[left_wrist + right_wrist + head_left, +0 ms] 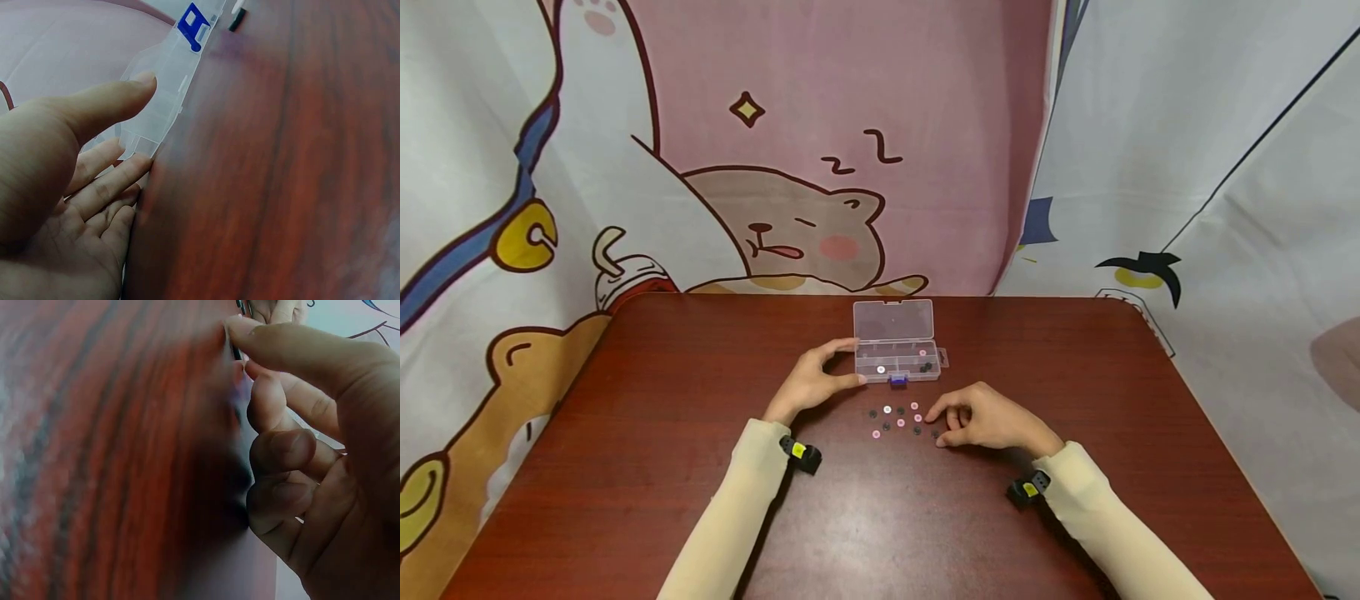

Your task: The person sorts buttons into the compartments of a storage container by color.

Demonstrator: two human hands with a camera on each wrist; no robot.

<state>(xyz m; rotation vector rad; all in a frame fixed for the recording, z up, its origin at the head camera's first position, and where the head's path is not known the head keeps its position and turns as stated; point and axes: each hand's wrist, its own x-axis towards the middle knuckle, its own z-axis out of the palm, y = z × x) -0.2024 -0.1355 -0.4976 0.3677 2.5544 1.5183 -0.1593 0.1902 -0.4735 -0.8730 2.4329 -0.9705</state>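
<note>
A clear plastic compartment box point(897, 367) stands at the table's far middle with its lid point(893, 320) raised and a blue latch point(898, 381) in front. My left hand point(812, 383) holds its left end, thumb at the front wall and fingers around the side. Inside lie a white button point(881, 369), a pink button point(922, 352) and black ones point(927, 367). My right hand point(992, 419) is low over the tabletop, index fingertip near a pink button point(917, 418), thumb near a black button point(936, 433). A gap separates thumb and index; other fingers are curled.
Several loose buttons, including a white one point(887, 409) and a pink one point(876, 434), are scattered in front of the box on the brown wooden table point(880, 517). A patterned cloth point(850, 83) hangs behind the table's far edge.
</note>
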